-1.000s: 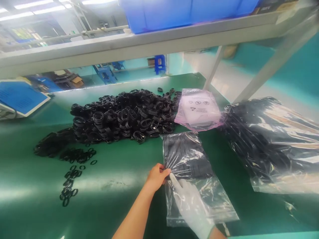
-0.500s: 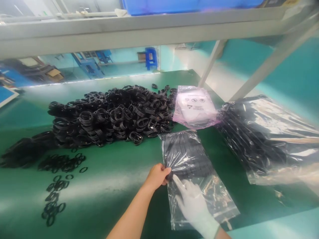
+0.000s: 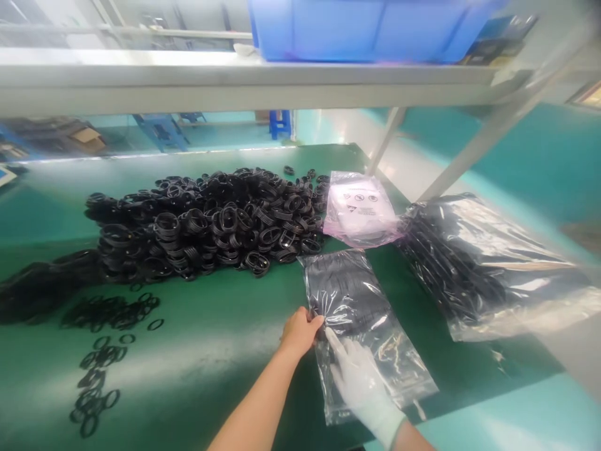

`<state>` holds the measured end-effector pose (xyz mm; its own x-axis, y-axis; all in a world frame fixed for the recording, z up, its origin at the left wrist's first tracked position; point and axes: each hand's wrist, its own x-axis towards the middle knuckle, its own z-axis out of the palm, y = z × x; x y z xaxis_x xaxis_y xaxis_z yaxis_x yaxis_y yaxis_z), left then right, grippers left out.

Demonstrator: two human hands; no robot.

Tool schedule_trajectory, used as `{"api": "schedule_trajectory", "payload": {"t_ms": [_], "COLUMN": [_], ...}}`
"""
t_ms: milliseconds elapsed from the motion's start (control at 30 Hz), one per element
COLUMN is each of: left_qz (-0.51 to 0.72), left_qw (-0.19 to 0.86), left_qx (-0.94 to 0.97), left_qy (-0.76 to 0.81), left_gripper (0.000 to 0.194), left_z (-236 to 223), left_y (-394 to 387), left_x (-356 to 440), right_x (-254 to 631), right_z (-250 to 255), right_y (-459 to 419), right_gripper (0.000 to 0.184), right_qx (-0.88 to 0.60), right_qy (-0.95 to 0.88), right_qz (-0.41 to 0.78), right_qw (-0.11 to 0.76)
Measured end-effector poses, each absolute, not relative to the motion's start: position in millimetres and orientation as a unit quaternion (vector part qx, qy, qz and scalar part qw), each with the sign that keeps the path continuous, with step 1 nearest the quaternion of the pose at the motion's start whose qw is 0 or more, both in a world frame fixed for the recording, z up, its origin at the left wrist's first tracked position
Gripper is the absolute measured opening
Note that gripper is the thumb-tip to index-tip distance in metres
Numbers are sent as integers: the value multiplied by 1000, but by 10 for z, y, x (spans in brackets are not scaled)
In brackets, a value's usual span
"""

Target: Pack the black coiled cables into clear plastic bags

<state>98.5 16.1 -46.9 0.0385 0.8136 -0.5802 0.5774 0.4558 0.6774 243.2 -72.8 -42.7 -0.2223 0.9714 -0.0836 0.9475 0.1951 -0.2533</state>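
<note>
A clear plastic bag (image 3: 345, 294) lies on the green table, its far half packed with black rings or coiled bands. My left hand (image 3: 300, 332), bare, pinches the bag's left edge between thumb and fingers, close to the contents. Over the flat near part of the bag rests my right hand (image 3: 357, 376) in a white glove. Its index finger is stretched out, with the tip by the left thumb, and the other fingers lie loosely on the plastic. The bag's near end (image 3: 375, 410) is spread flat on the table.
A big heap of black rings (image 3: 225, 225) covers the table's far middle, with loose rings (image 3: 103, 351) at the left. Beyond the bag lies a pink-tinted printed bag (image 3: 361, 207). Filled clear bags (image 3: 469, 263) are stacked at right. A shelf (image 3: 235, 88) with a blue bin (image 3: 370, 31) crosses above.
The camera view has tilted up a little, showing more of the shelf and blue bin. Both hands keep nearly the same place on the bag.
</note>
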Motion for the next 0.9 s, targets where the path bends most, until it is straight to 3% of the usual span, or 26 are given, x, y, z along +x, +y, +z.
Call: {"api": "schedule_trajectory", "payload": {"t_ms": [200,467,700,900], "left_qz": [104,151,150,140], "left_qw": [435,599,557,540], "left_qx": [514,444,442,438], "left_qy": [732,649,687,705], "left_gripper": [24,34,24,30], "left_z": [-340,-274,-348,-356], "left_y": [130,70,97,113], "left_x": [1052,934,1042,1066], "right_x": [2473,2528,2593,2627], "right_z": [-429,-397,-362,-437], "right_y": [-718,-710,-671,-651], "right_gripper": [66,66,68,75], "right_qx": [-593,-589,-582,-569], "right_qy": [-790,-787,-791,-804], "right_qz": [139,168,178,161], "right_qw": [71,66,60,67]}}
